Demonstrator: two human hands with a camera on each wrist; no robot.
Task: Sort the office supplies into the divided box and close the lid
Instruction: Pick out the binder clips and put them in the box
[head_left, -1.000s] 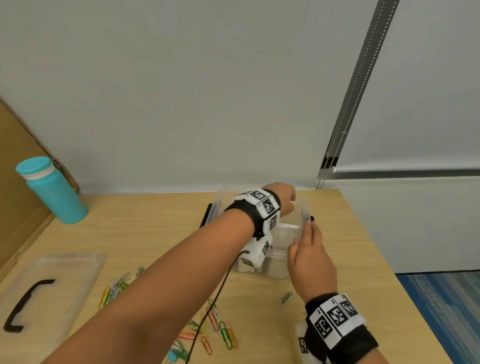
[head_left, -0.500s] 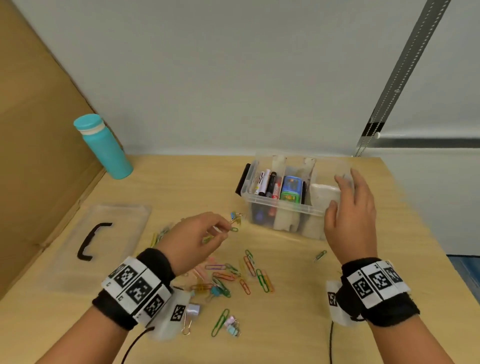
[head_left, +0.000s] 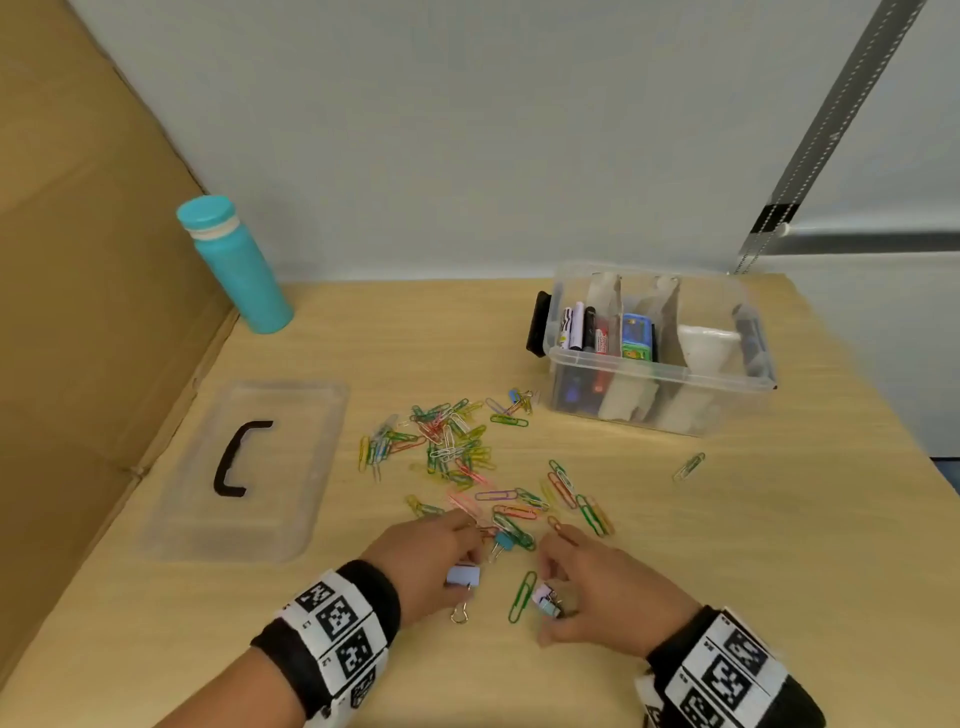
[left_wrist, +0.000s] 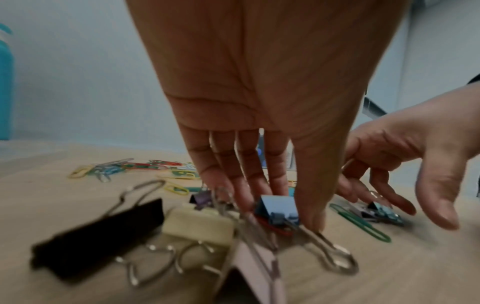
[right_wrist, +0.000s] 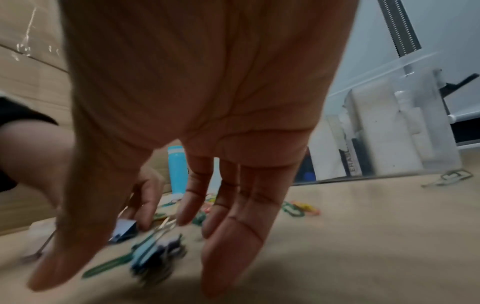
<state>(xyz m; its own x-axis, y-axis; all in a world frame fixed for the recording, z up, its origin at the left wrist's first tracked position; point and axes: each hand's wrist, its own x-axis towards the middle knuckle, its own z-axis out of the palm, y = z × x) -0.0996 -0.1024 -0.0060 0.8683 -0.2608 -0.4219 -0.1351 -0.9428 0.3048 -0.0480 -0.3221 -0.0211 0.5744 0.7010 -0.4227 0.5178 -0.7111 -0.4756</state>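
The clear divided box (head_left: 660, 371) stands at the back right, with markers in its left compartment and a blue-green item in the one beside it. Its lid (head_left: 291, 467) lies flat at the left. Coloured paper clips (head_left: 447, 441) are scattered mid-table. My left hand (head_left: 470, 535) reaches down with straight fingers; the fingertips (left_wrist: 246, 197) and thumb straddle a small blue binder clip (left_wrist: 278, 207). Black (left_wrist: 98, 236), cream (left_wrist: 200, 226) and lavender (head_left: 463, 576) binder clips lie under that palm. My right hand (head_left: 550, 587) hovers, fingers spread, over small teal and purple binder clips (right_wrist: 155, 253).
A teal bottle (head_left: 239, 265) stands at the back left beside a cardboard wall (head_left: 78, 260). One paper clip (head_left: 688, 466) lies alone in front of the box. The table's right edge runs close past the box.
Both hands have left the box and come down to the near table. The left hand went first to the paper clips; the right hand then followed to the small binder clips.
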